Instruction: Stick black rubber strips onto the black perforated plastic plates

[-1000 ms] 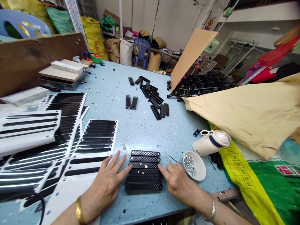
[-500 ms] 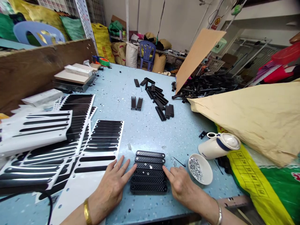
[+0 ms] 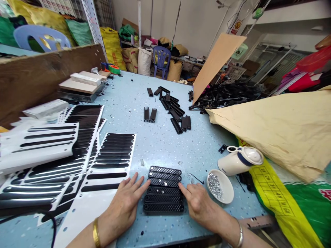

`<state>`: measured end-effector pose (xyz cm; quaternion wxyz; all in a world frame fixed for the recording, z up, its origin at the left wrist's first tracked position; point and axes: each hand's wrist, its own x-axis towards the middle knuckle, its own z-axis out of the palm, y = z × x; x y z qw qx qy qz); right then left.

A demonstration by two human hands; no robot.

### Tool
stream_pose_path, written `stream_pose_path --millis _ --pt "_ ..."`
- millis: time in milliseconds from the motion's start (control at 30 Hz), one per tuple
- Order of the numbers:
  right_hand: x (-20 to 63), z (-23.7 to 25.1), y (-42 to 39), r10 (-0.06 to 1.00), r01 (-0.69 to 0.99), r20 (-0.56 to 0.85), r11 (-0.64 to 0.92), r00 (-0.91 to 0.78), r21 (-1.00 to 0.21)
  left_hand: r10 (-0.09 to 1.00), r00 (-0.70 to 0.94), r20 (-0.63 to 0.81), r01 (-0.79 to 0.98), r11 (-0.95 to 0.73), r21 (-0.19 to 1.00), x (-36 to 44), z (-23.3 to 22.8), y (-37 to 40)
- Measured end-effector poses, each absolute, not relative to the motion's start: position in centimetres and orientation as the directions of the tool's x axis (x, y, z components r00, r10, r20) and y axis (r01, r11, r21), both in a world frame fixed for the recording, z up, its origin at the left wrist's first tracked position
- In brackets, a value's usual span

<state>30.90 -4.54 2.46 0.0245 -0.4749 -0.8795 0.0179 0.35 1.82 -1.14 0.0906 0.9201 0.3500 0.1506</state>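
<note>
Several black plastic strips (image 3: 163, 198) with a diamond-textured top lie side by side in a row near the table's front edge. Small silver metal pieces (image 3: 166, 184) rest loose on the middle strips, and the far strips have one at their ends. My left hand (image 3: 126, 199) lies open with fingers spread, its index fingertip touching the left end of a middle strip. At the right end of the same row, my right hand (image 3: 199, 203) touches with its stretched index finger; its other fingers curl under and are partly hidden.
A white bowl (image 3: 229, 191) of small silver pieces (image 3: 215, 186) stands right of my right hand, beside a cream mug (image 3: 232, 162). Sheets of black strip stickers (image 3: 113, 151) lie left. More black plastic parts (image 3: 173, 106) are scattered farther back. A cardboard sheet (image 3: 217, 65) leans at right.
Both hands stay at the two ends of the strips. The whole view has shifted very slightly; nothing else visibly differs.
</note>
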Motion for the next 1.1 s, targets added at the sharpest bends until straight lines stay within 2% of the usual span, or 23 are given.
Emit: stream_pose_path --millis 333,533,667,767,933,1100 --pt "31.3 1.8 -4.3 0.83 0.829 0.097 0.556 -0.549 -0.066 0.615 0.754 0.231 0.52 -0.773 0.363 0.1 -0.3 3.0" --pt "31.3 3.1 -3.9 0.83 0.828 0.076 0.557 -0.553 -0.064 0.466 0.88 0.089 0.425 -0.858 0.289 -0.3 2.0 5.9" --pt "31.3 3.7 -3.7 0.84 0.835 0.039 0.542 -0.541 -0.093 0.38 0.921 0.087 0.353 -0.907 0.228 -0.5 2.7 7.6" --pt "31.3 3.5 -3.7 0.853 0.847 0.047 0.522 -0.52 -0.105 0.34 0.939 0.05 0.32 -0.918 0.234 -0.6 3.1 8.3" --pt "31.4 3.2 -3.7 0.846 0.837 0.071 0.533 -0.528 -0.121 0.349 0.936 0.05 0.32 -0.901 0.293 -0.4 3.9 8.2" --pt "31.5 2.9 -3.7 0.843 0.834 0.091 0.538 -0.531 -0.12 0.442 0.896 0.036 0.403 -0.846 0.35 0.3 4.3 7.8"
